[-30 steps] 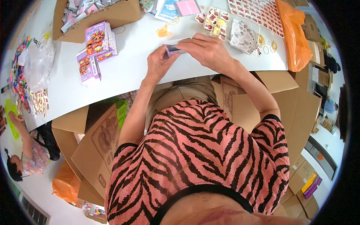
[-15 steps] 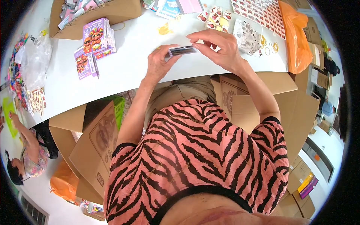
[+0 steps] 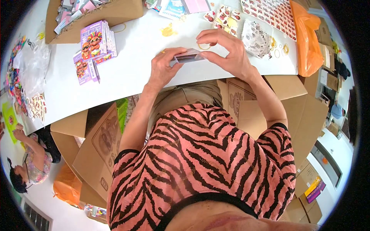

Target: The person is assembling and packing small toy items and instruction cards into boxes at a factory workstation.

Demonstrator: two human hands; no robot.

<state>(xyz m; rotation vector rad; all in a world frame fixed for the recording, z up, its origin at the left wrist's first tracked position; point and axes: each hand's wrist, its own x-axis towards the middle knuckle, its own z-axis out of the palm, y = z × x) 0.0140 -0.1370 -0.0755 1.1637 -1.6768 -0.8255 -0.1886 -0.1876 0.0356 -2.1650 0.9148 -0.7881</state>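
Observation:
A small flat card box (image 3: 189, 58) is in my left hand (image 3: 163, 68), gripped between thumb and fingers at its left end. One narrow side of the box gapes toward me and looks dark inside. My right hand (image 3: 229, 56) is at the other end, its thumb against the box's edge and its index finger curved away above. A yellow rubber band (image 3: 204, 46) shows between that thumb and finger; whether it lies on the table or touches the hand, I cannot tell. To the left stand several purple picture boxes (image 3: 92, 42), some stacked, one leaning in front.
A cardboard carton (image 3: 111, 17) of grey and pink pieces sits at the back left of the white table (image 3: 127, 65). Sticker sheets (image 3: 269, 17), a clear bag (image 3: 256, 38), rubber bands (image 3: 285, 49) and an orange bag (image 3: 308, 42) are right. Another person (image 3: 32, 161) works far left.
The box has opened wider at its near side and sits slightly lower. My right index finger has parted from the thumb, and a rubber band now shows between them.

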